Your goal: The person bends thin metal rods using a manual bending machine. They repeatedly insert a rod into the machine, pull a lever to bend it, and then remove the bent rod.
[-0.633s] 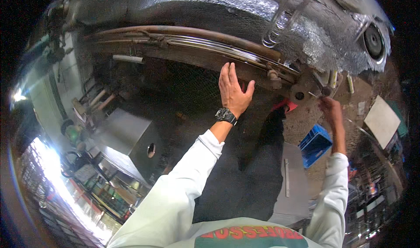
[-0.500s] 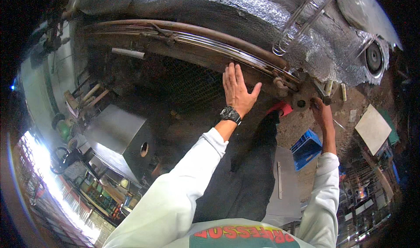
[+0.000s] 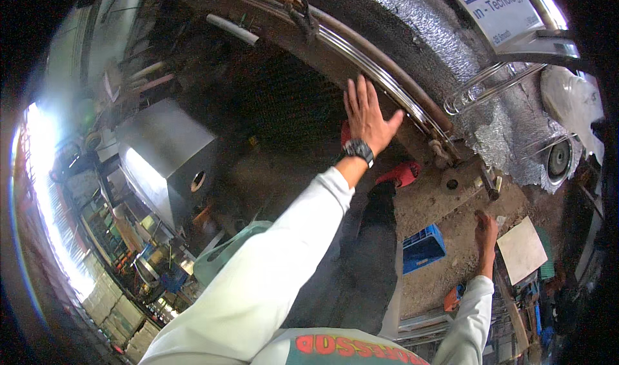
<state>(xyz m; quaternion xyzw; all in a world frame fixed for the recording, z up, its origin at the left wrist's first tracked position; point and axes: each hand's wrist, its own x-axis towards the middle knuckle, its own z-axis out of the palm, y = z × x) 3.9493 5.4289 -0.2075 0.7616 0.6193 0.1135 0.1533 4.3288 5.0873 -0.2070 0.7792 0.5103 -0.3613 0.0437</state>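
My left hand [image 3: 372, 117], a dark watch on its wrist, lies flat with fingers spread on the long brown beam of a bench. Beside its fingertips run several shiny metal rods [image 3: 364, 52], along a rusty brown pipe [image 3: 394, 70]. A clamp-like metal fitting [image 3: 441, 150] sits at the near end of the rods. My right hand [image 3: 486, 230] hangs lower right, apart from the bench, its fingers curled; whether anything is inside them is hidden. Above it, a short metal bar with a round end [image 3: 492, 188] sticks out near the bench end.
A blue plastic crate [image 3: 423, 249] stands on the dirt floor, left of my right hand. To the right lies a pale square board [image 3: 521, 250]. A large metal box [image 3: 169, 146] stands at left. Silver foil-like sheeting [image 3: 412, 23] covers the far side.
My right hand has left the metal bar end at the bench and moved down towards me. My left hand stays flat on the beam. The view has turned and shifted.
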